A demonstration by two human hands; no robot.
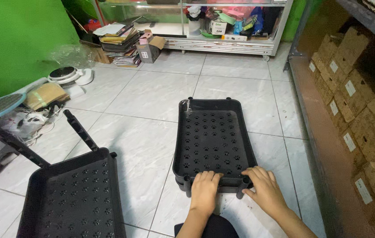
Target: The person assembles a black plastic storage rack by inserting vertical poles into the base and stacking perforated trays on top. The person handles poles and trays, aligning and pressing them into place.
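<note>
Both hands, left hand [205,190] and right hand [264,189], rest fingers loosely curled on the black tray's [211,132] near rim.

Bright, even indoor light; soft glare on the pale floor tiles [152,132]. Shadows faint. Sharp centre, wide-angle bending at edges.

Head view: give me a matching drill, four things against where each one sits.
Things:
1. black plastic tray with paw-print holes under both hands
2. second black perforated tray with upright posts
3. brown cardboard boxes with white labels
4. round white fan

Places:
A. on the metal shelf at the right
B. on the floor by the green wall, left
C. on the tiles at centre
D. at the lower left corner

The left hand and right hand press on the near rim of thing 1.

Pairs: 1-C, 2-D, 3-A, 4-B
</note>
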